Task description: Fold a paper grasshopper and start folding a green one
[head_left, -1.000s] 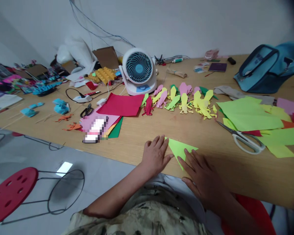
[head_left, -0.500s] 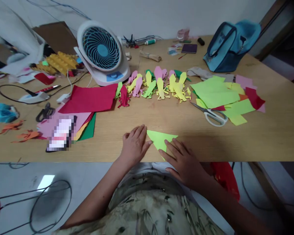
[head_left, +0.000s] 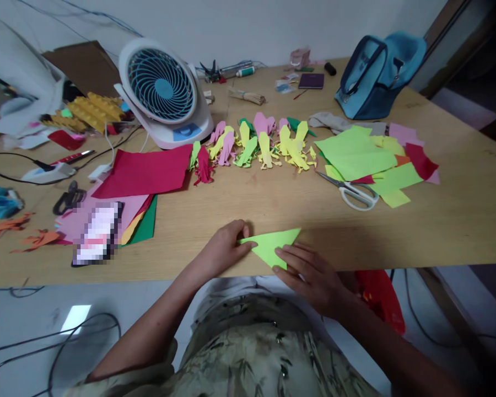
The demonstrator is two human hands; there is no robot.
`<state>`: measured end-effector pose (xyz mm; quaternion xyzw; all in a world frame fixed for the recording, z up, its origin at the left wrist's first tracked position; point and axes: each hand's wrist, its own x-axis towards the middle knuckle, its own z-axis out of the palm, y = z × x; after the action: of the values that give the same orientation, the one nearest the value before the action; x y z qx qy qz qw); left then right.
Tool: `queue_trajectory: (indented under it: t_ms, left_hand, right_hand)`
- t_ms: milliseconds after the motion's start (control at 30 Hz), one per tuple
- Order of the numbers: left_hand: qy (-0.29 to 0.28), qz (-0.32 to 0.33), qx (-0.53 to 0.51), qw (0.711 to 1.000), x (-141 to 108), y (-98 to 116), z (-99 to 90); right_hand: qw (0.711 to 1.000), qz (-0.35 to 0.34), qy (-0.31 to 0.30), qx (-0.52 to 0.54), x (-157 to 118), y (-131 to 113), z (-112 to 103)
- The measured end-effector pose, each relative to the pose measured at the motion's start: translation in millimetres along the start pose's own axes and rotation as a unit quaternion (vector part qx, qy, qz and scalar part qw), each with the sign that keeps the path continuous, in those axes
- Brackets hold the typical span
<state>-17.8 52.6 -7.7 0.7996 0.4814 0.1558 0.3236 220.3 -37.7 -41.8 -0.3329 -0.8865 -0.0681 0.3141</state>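
Paper folding looks like the step in hand: a flat lime-green paper triangle (head_left: pixel 275 242) sits just inside the near edge of the light wood-grain tabletop (head_left: pixel 215 212), between the two hands. The left hand (head_left: pixel 221 251) pinches the triangle's left corner, thumb on top and fingers curled behind it. The right hand (head_left: pixel 318 278) lies with its fingers stretched over the lower right part of the sheet — where its thumb is, and whether it grips from beneath, I can't make out. The upper right corner points free of both hands.

Judging by this hold, the sheet is being turned or lined up rather than creased; neither hand appears to be running along an edge. Any further fold would call for bringing the corners together evenly, then pressing the crease flat on the bare wood ahead of the hands, with the left pinch keeping the sheet from slipping.

Beyond the hands stands a row of pink, yellow, green and red cut-paper figures with thin dangling strips (head_left: pixel 265 149). The white-handled metal scissors (head_left: pixel 359 196) lie well apart from the triangle, beside a loose pile of bright coloured paper sheets (head_left: pixel 357 153) — out of use for now.
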Motion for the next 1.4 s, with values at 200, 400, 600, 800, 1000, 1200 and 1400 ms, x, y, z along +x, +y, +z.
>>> queue_trajectory:
  t_ms: [200, 400, 600, 800, 1000, 1200, 1400]
  left_hand:
    - [-0.069, -0.011, -0.339, 0.938, 22.0, 0.7, -23.9]
    - [0.000, -0.066, -0.363, 0.930, 55.1, -3.9, -29.7]
    - [0.029, -0.046, -0.372, 0.927, 80.5, -6.8, -26.6]
    - [0.056, 0.007, -0.334, 0.941, 87.8, -26.1, -25.7]
    - [0.028, -0.007, -0.329, 0.944, 82.3, -32.0, -20.6]
    - [0.058, -0.016, -0.336, 0.940, 79.4, -26.9, -20.9]
    - [0.042, -0.017, -0.359, 0.932, 79.2, -25.3, -17.3]
  right_hand:
    - [0.980, 0.163, 0.045, 0.104, 32.5, 35.9, -8.8]
    - [0.864, 0.321, 0.122, 0.368, 75.2, 87.1, -4.0]
    - [0.789, 0.400, -0.069, 0.461, 131.4, 118.8, 17.0]
    - [0.795, 0.391, -0.121, 0.448, 138.4, 123.3, 37.7]
    - [0.808, 0.383, -0.127, 0.430, 126.0, 123.7, 51.3]
    - [0.804, 0.383, -0.117, 0.440, 126.0, 120.0, 50.6]
    - [0.789, 0.375, -0.136, 0.467, 124.4, 117.3, 51.7]
